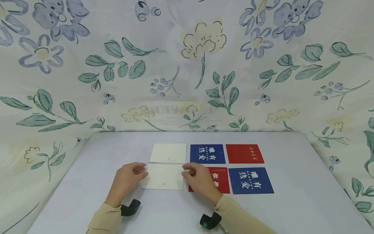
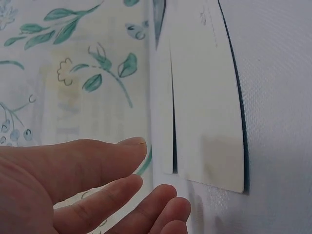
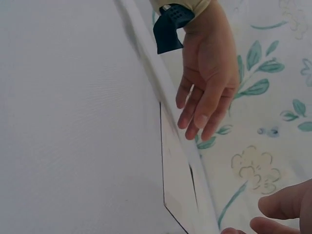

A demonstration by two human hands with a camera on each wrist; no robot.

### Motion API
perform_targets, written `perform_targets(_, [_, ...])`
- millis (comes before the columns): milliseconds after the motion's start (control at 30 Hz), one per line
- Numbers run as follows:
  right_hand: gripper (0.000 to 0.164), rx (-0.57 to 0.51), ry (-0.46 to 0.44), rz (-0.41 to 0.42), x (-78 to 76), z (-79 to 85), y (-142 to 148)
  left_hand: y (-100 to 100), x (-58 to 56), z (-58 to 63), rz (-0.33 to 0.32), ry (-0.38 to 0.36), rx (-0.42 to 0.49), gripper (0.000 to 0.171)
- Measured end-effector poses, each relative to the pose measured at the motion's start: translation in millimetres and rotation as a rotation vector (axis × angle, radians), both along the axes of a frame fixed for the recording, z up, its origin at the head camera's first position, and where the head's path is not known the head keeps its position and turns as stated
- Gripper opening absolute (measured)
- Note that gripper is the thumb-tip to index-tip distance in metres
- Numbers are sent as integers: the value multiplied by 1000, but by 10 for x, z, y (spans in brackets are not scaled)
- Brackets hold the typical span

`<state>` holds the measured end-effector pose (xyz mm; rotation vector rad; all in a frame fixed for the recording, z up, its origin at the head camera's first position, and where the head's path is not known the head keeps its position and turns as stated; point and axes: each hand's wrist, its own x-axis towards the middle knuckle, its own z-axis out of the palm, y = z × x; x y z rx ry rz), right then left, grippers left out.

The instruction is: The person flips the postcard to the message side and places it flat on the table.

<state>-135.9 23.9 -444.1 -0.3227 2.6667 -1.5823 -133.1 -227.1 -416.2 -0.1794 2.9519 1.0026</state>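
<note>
L hand [image 1: 126, 179] and R hand [image 1: 199, 179], both loose and holding nothing, sit just off the left and right edges of the near cream card [image 1: 163, 177] lying flat between them w/ another cream card [image 1: 168, 153] just beyond, so a careless nudge could probably skew it onto the red card [image 1: 220, 179] under the R hand.
</note>
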Motion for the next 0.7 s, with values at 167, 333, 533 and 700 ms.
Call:
perform_targets(167, [27,-3,19,-10,-32,40,28,24,12,30,-2,-2,7,38])
perform_targets(333, [26,-17,28,0,-70,76,64,55,16,64,-8,-6,16,39])
perform_targets(533, [26,-36,50,1,-113,75,177,104,8,80,-24,-13,44,39])
perform_targets(700, [28,-54,66,1,-147,84,287,153,6,108,-43,-1,58,39])
